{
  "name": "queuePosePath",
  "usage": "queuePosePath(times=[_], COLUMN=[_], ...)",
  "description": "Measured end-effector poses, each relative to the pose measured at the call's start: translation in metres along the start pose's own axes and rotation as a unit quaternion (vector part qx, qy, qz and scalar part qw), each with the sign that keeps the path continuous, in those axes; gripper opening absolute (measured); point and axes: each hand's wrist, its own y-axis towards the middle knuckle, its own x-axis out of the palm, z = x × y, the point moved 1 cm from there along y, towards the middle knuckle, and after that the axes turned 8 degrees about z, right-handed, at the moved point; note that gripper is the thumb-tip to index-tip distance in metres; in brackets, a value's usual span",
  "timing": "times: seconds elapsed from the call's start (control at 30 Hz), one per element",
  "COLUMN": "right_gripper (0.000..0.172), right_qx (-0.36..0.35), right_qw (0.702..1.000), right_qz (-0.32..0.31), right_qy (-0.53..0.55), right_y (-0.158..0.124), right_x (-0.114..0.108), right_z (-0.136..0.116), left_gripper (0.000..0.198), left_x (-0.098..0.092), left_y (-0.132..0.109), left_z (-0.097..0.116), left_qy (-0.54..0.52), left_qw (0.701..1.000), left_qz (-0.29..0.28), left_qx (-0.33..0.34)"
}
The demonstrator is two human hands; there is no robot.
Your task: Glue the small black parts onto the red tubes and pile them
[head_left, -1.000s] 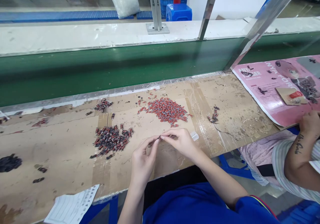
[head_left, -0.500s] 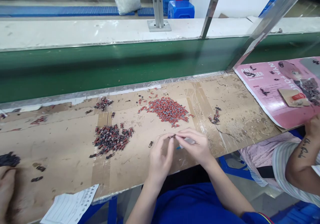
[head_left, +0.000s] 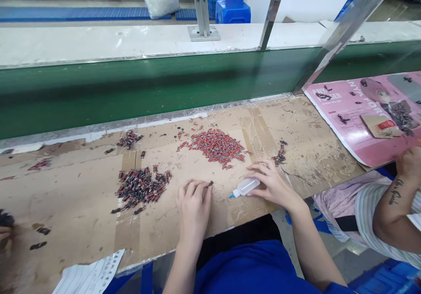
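My left hand [head_left: 193, 200] rests low over the cardboard, its thumb and fingers pinching a small dark part [head_left: 210, 183]. The part is too small to make out in detail. My right hand [head_left: 273, 183] has its thumb and fingers around a small clear squeeze bottle [head_left: 248, 186], which lies on its side with its blue tip pointing left. Beyond both hands is a heap of small red-and-silver pieces [head_left: 217, 146]. Left of my left hand lies a pile of black-and-red pieces [head_left: 141, 186].
Cardboard [head_left: 184, 160] covers the bench, with a smaller dark cluster [head_left: 279, 154] on the right and another [head_left: 130, 139] at the back left. A green wall [head_left: 148, 83] runs behind. A co-worker's arm [head_left: 393, 197] is at right, beside a pink poster [head_left: 348, 132]; another person's hand [head_left: 5, 237] is far left.
My hands, together at one small part before, have parted. The left moved left with the dark part; the right came down around the bottle. The view shifted slightly.
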Motion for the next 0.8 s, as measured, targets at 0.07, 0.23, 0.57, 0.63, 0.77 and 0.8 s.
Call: queuePosePath(times=[0.07, 0.23, 0.57, 0.63, 0.77, 0.8], right_gripper=[0.032, 0.040, 0.031, 0.027, 0.025, 0.026], right_qx=[0.019, 0.176, 0.319, 0.314, 0.300, 0.298], right_qw=[0.999, 0.953, 0.823, 0.837, 0.868, 0.874], right_qz=[-0.005, 0.081, 0.206, 0.214, 0.233, 0.231], right_qy=[0.050, 0.233, 0.422, 0.395, 0.318, 0.307], right_y=[0.003, 0.004, 0.027, 0.027, 0.025, 0.025], right_x=[0.006, 0.020, 0.072, 0.077, 0.080, 0.080], right_z=[-0.001, -0.006, -0.037, -0.040, -0.042, -0.042], left_gripper=[0.020, 0.021, 0.024, 0.026, 0.028, 0.027], left_x=[0.001, 0.004, 0.001, 0.000, 0.001, 0.001], left_y=[-0.001, 0.001, 0.005, 0.006, 0.006, 0.007], left_z=[-0.001, -0.012, -0.017, -0.016, -0.015, -0.016], left_qy=[-0.011, -0.033, -0.057, -0.055, -0.050, -0.048], left_qw=[1.000, 0.999, 0.998, 0.998, 0.999, 0.999], left_qz=[0.009, 0.023, -0.008, -0.006, -0.006, -0.008], left_qx=[0.007, 0.017, 0.006, -0.006, -0.021, -0.020])
